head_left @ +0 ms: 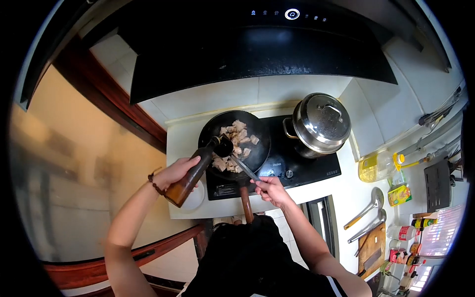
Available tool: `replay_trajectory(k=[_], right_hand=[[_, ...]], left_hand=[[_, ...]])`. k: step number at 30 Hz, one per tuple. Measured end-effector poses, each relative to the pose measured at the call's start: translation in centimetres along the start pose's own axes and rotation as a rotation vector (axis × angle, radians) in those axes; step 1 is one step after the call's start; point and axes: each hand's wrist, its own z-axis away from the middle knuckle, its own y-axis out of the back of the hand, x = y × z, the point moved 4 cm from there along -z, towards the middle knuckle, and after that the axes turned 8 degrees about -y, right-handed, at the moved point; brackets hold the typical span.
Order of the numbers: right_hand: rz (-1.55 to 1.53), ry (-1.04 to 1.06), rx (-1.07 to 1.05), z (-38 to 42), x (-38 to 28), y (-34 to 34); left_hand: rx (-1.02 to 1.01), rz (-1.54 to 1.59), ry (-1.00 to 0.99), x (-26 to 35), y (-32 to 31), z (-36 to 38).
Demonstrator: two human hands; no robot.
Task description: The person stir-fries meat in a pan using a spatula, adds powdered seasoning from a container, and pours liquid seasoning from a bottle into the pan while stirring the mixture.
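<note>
My left hand (182, 170) is wrapped round a brown glass bottle (186, 182), tilted with its neck over the frying pan (264, 153). The bottle's mouth is right at the dark, round bowl of a ladle (246, 169). Above the pan's near edge, my right hand (273, 191) closes on the end of the ladle's metal handle. Pale chunks of meat (239, 131) lie in the black pan, mostly in its middle and left. The pan's brown handle (246, 203) points toward my body.
A lidded steel pot (319, 129) stands on the black cooktop (316, 168), right of the pan. Farther right are an oil jug (378, 167), a skimmer (377, 199), a cutting board (372, 250) with a knife, and several condiment bottles. A range hood (262, 54) hangs above.
</note>
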Motion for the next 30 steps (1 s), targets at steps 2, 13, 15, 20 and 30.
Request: replay_trajectory(k=[2,13,15,20,30], right_hand=[[0.175,0.039,0.079,-0.4,-0.6,0.6],[1.212,0.635,0.536,0.2,-8.0,-1.3],[1.368,0.757,0.595,1.0,-8.7,-1.7],[1.42,0.838,0.641,2.2,-9.1,-2.4],[0.15,0.013,0.16,1.1,-1.9,-1.1]], left_hand=[[0.038,0.089,-0.088,-2.4,-0.8,-0.9],[0.165,0.361,-0.533,-10.1,-4.7,-2.9],[0.171,0.369,-0.591,-11.0,-4.7,-2.9],[0.185,0.447,-0.646,-12.9,-4.5,-2.5],[0.097,0.41,-0.397,-11.9,-2.9,-2.6]])
